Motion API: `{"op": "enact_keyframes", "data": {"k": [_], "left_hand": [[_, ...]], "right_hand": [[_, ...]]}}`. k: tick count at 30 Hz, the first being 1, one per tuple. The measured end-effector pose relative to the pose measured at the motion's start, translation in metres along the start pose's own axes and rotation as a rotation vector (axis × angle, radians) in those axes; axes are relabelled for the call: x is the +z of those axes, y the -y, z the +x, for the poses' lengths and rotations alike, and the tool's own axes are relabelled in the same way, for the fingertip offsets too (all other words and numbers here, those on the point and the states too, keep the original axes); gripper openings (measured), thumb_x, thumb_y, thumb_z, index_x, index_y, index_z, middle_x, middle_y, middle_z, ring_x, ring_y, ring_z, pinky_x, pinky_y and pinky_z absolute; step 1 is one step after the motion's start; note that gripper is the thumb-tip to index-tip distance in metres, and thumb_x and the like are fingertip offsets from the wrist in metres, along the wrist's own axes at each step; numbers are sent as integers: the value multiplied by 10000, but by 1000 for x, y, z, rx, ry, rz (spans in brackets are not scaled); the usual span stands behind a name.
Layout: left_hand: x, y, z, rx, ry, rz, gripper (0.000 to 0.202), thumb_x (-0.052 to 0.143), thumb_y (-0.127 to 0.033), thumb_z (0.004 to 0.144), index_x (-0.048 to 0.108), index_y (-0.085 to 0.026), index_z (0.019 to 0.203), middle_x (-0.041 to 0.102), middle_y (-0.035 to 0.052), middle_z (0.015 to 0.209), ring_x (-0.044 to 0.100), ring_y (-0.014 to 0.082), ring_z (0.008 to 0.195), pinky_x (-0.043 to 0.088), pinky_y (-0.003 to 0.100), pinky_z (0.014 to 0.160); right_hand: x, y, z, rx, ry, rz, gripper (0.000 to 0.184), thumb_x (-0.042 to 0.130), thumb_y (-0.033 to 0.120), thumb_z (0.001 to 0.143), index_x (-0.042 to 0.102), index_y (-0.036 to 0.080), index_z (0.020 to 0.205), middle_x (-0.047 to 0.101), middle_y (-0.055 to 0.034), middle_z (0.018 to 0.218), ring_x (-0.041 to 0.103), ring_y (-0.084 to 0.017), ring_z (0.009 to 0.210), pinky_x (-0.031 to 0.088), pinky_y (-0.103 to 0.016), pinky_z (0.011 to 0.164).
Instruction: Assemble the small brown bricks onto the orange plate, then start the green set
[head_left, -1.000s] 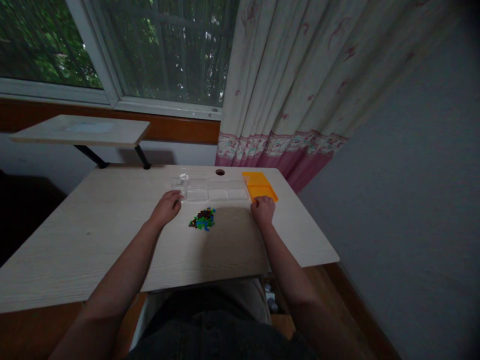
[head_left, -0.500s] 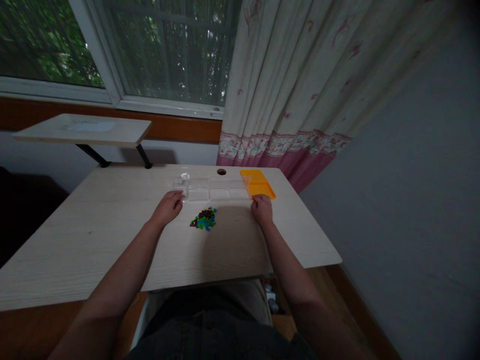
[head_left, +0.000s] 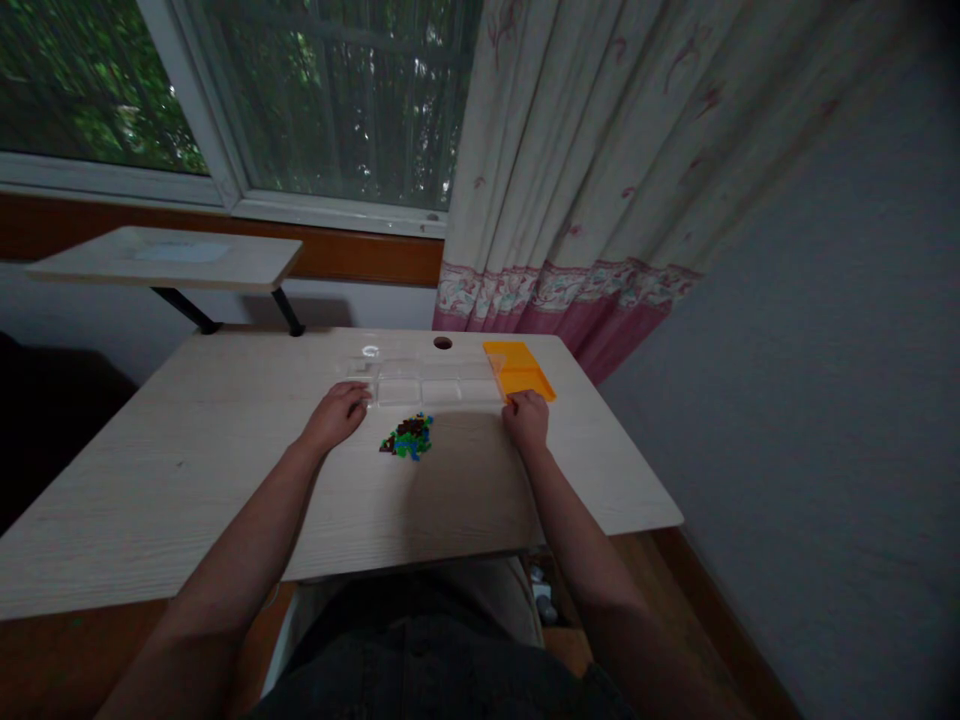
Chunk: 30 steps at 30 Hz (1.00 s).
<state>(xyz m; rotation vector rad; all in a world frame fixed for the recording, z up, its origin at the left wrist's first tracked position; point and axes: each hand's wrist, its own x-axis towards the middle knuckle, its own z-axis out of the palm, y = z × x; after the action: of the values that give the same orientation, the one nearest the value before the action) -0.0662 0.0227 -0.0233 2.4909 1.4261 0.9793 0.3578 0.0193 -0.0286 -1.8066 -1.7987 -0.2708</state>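
Note:
A clear plastic compartment box [head_left: 439, 391] lies on the table, partly overlapping an orange tray [head_left: 517, 360] on its right. Gripping the box's left end is my left hand [head_left: 339, 410], its fingers closed at the edge. My right hand [head_left: 527, 418] pinches the box's right front corner, close to the orange tray's near edge. Between my hands and nearer to me sits a small pile of green, blue and brown plastic pieces [head_left: 407, 438], untouched.
The pale wooden table [head_left: 225, 480] carries a raised shelf [head_left: 172, 262] with a paper on it at the back left. A round cable hole [head_left: 443, 343] is behind the box. A curtain [head_left: 570, 200] hangs beyond the table's back edge.
The clear box, the orange tray and both hands have shifted very slightly to the right. The pile of pieces has stayed in place.

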Motion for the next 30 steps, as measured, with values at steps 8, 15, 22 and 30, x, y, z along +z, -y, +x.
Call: {"op": "enact_keyframes", "data": {"k": [8,15,22,30], "left_hand": [[4,7,-1,-11,-10,-55,272,505,-280,873,696,-193,1046,625,103,1223,554,255,1167,442,455,1047],[5,6,-1,-27,-14,-90,268,506,-282,869,701,-193,1031,617,99,1215,551,245,1172,450,434,1048],[1,2,0,-11,-3,-76,265,514,-287,865,696,-184,1028,615,105,1207,558,252,1156,452,441,1045],[-16,-2,4,-45,30,-89,306,561,-367,834,706,-183,1033,588,102,1120,565,258,1095,471,436,1014]], "right_hand": [[-1,-3,-2,48,-29,-16,292,520,154,746,748,157,927,644,-104,882,508,-229,873,374,-345,834],[-2,-1,-2,34,17,-3,287,523,165,760,743,159,945,650,-109,924,501,-235,911,360,-355,860],[-1,-2,-2,29,10,3,297,520,155,749,743,151,945,653,-110,920,509,-238,909,371,-355,869],[-13,7,1,64,-56,82,369,514,119,713,681,123,1041,620,-129,1004,501,-260,1007,374,-386,958]]}}
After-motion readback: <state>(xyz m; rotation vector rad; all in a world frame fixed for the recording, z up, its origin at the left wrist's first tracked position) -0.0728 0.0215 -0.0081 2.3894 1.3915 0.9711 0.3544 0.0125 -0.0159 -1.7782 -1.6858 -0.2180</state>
